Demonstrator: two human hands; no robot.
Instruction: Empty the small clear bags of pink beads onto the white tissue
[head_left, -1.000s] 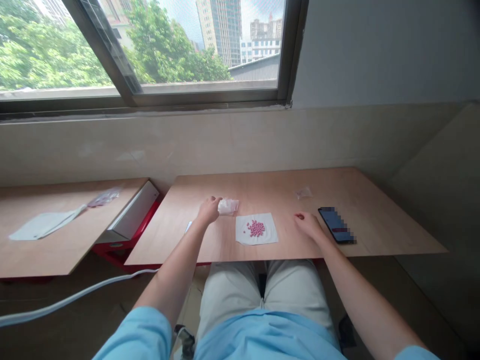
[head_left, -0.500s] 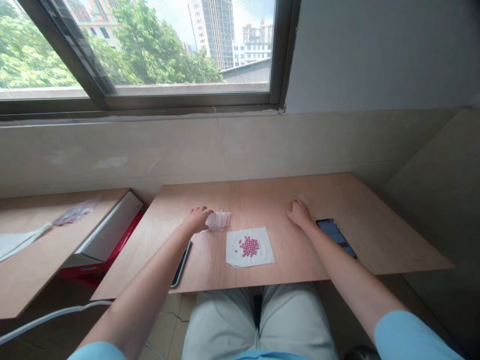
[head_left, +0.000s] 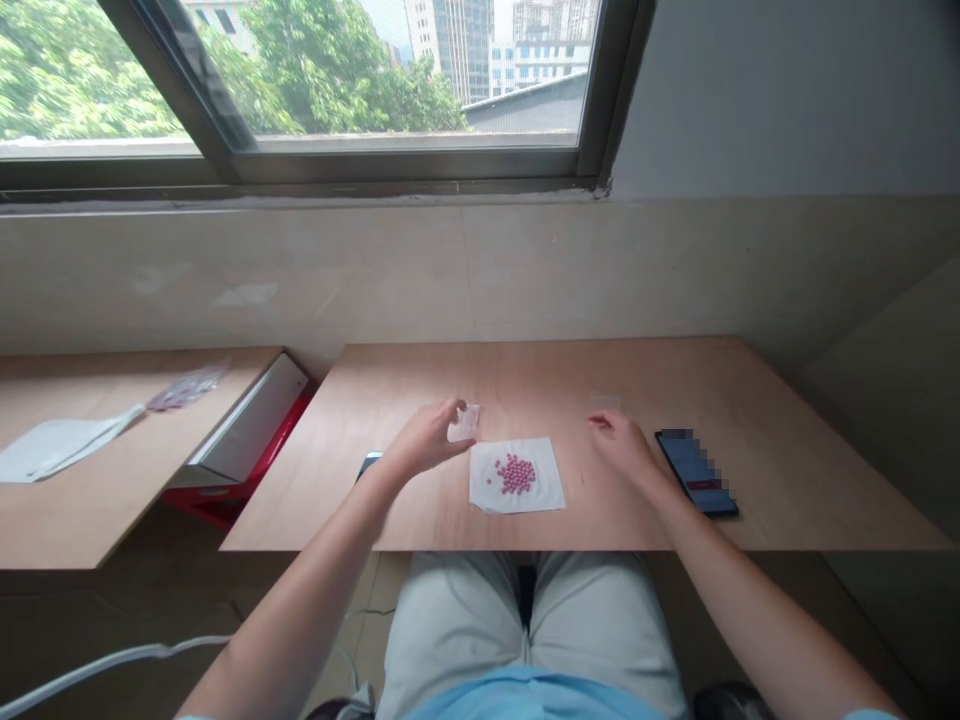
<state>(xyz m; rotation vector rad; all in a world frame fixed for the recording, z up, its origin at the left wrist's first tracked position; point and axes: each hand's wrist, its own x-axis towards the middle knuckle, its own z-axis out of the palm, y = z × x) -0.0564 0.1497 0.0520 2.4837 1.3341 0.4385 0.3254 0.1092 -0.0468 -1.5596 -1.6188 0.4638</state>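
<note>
Pink beads (head_left: pixel 517 474) lie in a loose cluster on a square white sheet (head_left: pixel 552 492). My left hand (head_left: pixel 429 440) hovers just beyond the sheet's left corner, thumb and fingers apart. Behind its fingertips lies a small stack of clear plastic bags (head_left: pixel 466 424); whether a finger touches them I cannot tell. To the right of the sheet, my right hand (head_left: pixel 621 442) has its fingers curled together, and what is in them, if anything, is too small to make out. A faint clear plastic piece (head_left: pixel 604 402) lies just beyond that hand.
A phone (head_left: pixel 697 475) lies at right on the wooden table (head_left: pixel 525 375). Another phone (head_left: pixel 367 463) is partly hidden by my left forearm. The left table (head_left: pixel 67 530) bears white sheets (head_left: pixel 67 440) and a plastic bag (head_left: pixel 187 388). A window (head_left: pixel 360 170) is ahead.
My left hand has come off the plastic bags toward the sheet and its fingers have spread. My right hand has drawn back from the clear plastic piece. The view has shifted.
</note>
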